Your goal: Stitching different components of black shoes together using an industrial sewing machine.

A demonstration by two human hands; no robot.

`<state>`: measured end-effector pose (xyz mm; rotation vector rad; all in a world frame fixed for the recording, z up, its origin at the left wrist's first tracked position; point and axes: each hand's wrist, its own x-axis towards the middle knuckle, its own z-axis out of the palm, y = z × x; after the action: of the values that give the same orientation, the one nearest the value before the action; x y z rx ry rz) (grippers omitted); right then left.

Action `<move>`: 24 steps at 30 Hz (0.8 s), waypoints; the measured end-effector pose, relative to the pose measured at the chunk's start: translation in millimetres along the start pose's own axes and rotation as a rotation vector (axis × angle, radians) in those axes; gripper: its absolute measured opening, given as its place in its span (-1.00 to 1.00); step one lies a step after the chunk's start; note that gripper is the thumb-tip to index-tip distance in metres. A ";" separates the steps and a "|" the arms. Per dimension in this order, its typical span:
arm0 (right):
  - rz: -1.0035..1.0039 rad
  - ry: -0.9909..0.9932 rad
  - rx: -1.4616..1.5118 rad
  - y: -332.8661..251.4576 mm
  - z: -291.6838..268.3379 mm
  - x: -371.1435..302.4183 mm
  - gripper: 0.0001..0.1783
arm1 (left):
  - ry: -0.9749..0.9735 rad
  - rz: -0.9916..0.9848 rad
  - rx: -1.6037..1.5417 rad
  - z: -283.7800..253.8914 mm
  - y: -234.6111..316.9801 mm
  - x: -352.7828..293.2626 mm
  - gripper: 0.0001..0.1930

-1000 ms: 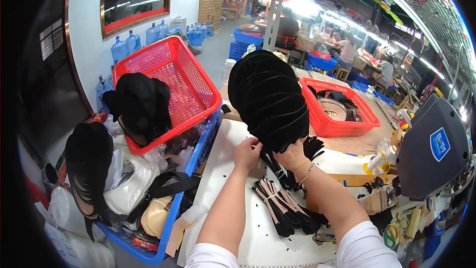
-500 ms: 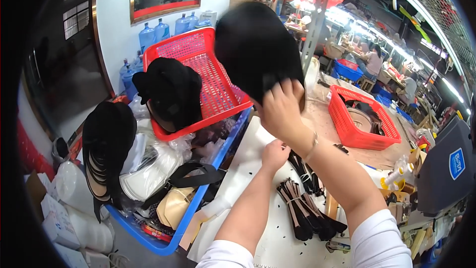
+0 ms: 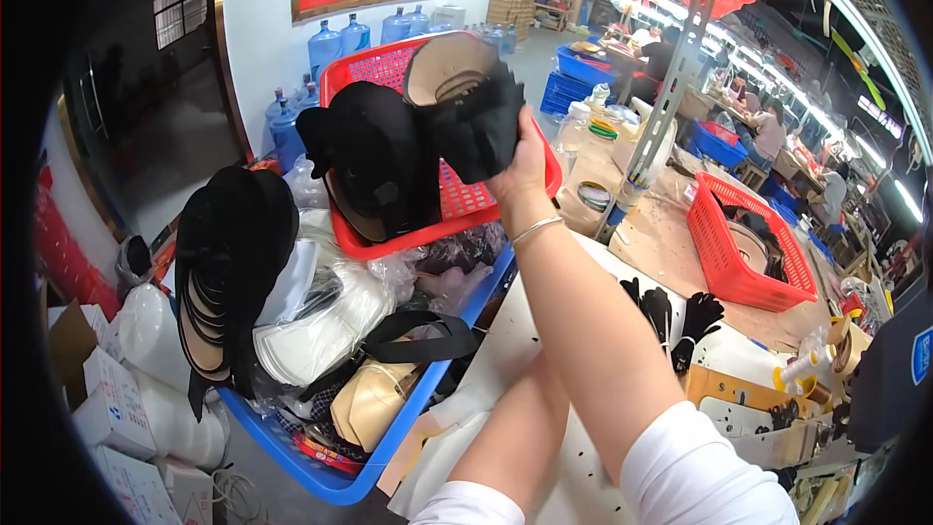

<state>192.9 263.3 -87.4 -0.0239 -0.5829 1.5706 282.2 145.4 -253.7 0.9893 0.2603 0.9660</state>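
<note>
My right hand (image 3: 522,163) is closed on the lower right edge of a black fabric piece (image 3: 478,131) with a rounded beige inner face, held over the red basket (image 3: 468,196). Its exact kind is unclear. Beside it, a stack of similar black pieces (image 3: 381,151) rests in that basket. Another black stack (image 3: 243,243), with layered beige edges, hangs at the left end of the blue tub (image 3: 350,489). My left forearm passes beneath the right one, which hides my left hand.
The blue tub holds plastic-wrapped white pieces (image 3: 309,338), beige pieces (image 3: 374,401) and a black band (image 3: 420,337). Tied black bundles (image 3: 661,321) lie right of my arm. A metal post (image 3: 671,102) rises from the table; beyond stands another red basket (image 3: 750,262). Water bottles (image 3: 326,47) line the wall.
My right hand has carried the black piece left and down to the red basket, and its beige face now shows. My left hand has gone out of sight behind my right forearm. The view has shifted.
</note>
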 end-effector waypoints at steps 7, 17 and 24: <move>0.168 0.829 -0.413 12.2 7.9 -0.7 -0.48 | 0.178 0.061 0.482 -11.4 -18.7 -17.5 -0.64; 0.469 0.501 -1.461 -42.0 0.6 -19.1 -0.57 | 0.241 -0.067 1.079 6.4 54.7 -20.0 -0.64; -0.741 -0.027 -2.087 -7.4 28.7 -44.5 -0.58 | 0.282 0.156 0.736 -26.6 -1.4 -5.7 -0.49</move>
<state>194.1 211.4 -74.5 -1.1721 -1.7281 -0.2582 264.2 156.3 -270.9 1.5554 0.8246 1.1813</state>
